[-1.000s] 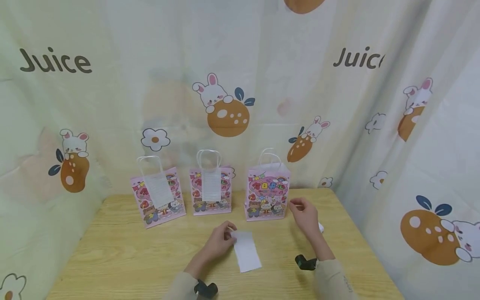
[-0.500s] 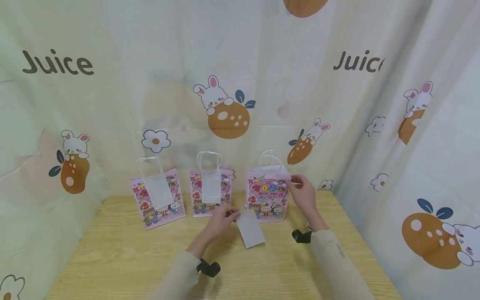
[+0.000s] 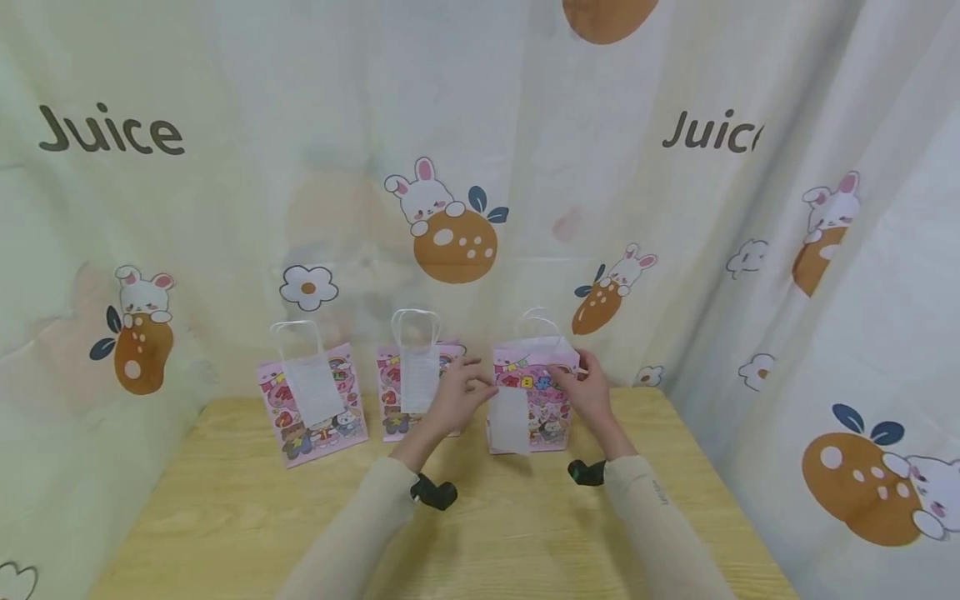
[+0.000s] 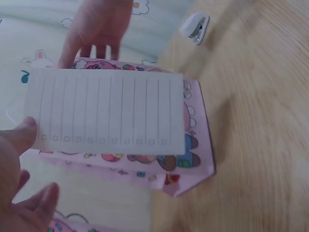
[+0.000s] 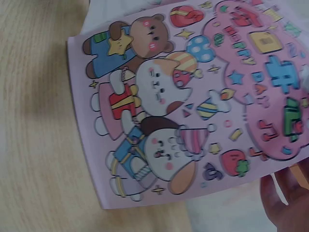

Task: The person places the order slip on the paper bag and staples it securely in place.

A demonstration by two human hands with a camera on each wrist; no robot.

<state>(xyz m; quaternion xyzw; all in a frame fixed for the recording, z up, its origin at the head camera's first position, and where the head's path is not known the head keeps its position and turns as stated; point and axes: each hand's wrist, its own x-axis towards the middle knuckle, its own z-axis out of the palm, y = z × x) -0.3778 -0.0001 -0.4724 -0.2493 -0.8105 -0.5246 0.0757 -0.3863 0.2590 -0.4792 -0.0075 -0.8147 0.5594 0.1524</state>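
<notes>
A pink paper gift bag (image 3: 551,421) with cartoon animals and white handles stands at the right of a row. My left hand (image 3: 459,400) pinches the top corner of a white checklist sheet (image 3: 510,423), which overlaps the bag's front left part. Ruled lines and small boxes show on this sheet in the left wrist view. At the bag's upper right edge, my right hand (image 3: 587,387) grips the paper, thumb in front and fingers behind. The right wrist view shows the bag's printed front (image 5: 159,106) close up, with some right-hand fingers (image 5: 285,203) at its edge.
Two more pink gift bags, the left one (image 3: 296,437) and the middle one (image 3: 390,392), each have a white sheet over the front below the handles. A small white stapler (image 4: 195,28) lies on the wooden table (image 3: 247,517). A printed curtain (image 3: 337,208) hangs behind.
My left hand has lifted the sheet from the table and brought it up against the bag's front. My right hand has risen from the bag's lower right side to its upper edge and taken hold.
</notes>
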